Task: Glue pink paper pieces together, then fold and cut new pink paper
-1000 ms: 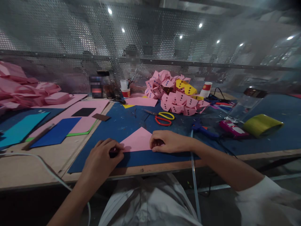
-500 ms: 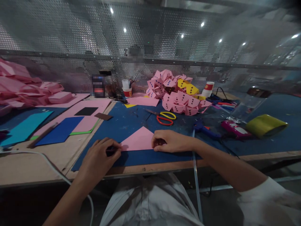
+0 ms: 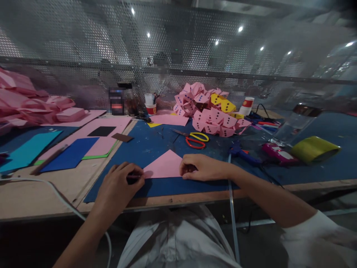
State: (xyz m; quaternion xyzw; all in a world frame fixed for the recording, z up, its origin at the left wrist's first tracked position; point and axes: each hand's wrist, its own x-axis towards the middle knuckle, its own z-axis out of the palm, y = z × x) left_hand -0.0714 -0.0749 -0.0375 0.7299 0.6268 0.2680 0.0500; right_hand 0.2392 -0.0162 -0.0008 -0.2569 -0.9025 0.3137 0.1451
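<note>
A pink paper triangle (image 3: 166,166), which looks folded, lies on the blue mat (image 3: 139,142) with its point away from me and its long edge toward me. My left hand (image 3: 119,182) pinches its left corner between thumb and fingertips. At the other end, my right hand (image 3: 202,167) has curled fingers closed on the right corner, hiding that tip. Just beyond the triangle lie scissors (image 3: 196,140) with one red and one yellow handle. Right of my right hand rests a blue glue gun (image 3: 244,153).
Pink folded paper pieces with dark dots (image 3: 209,111) are heaped at the back; more pink paper (image 3: 33,100) piles up at left. Blue sheets (image 3: 71,154), a white cable (image 3: 60,195), a clear jar (image 3: 292,124), a magenta object (image 3: 279,153) and a yellow-green roll (image 3: 315,149) surround the work.
Almost nothing differs. My left hand has shifted very slightly at the left corner, while my right hand and the pink triangle stay in place.
</note>
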